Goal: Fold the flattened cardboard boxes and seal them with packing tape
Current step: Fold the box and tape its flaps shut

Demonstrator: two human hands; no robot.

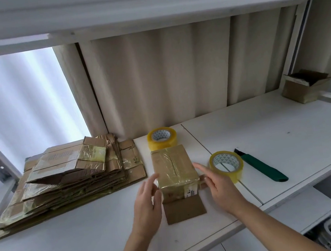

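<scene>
box: a small cardboard box (175, 167) is stood in the lower middle of the frame on the white counter (265, 134), its top face already covered in glossy tape; one brown flap (184, 209) is left lying flat toward the viewer, so that end is judged still to be folded and sealed.
left hand: the left hand (147, 202) is held just beside the box's left side, fingers straight and loosely spread, nothing gripped; contact cannot be told.
right hand: the right hand (215, 183) is held at the box's right side, fingers straight, nothing held; the pair is judged to be placed either side so the box can be steadied or turned.
tape: one roll of clear yellowish packing tape (227, 165) is kept just right of the box, near the right hand; a second roll (161, 138) is set just behind the box.
cutter: a green utility knife (263, 166) is laid right of the nearer roll, ready for cutting tape.
flat stock: a stack of flattened cardboard boxes (69, 179) is piled at the left of the frame, likely awaiting folding.
far corner: an open-topped box (305, 85) is parked at the upper right, well apart.
</scene>
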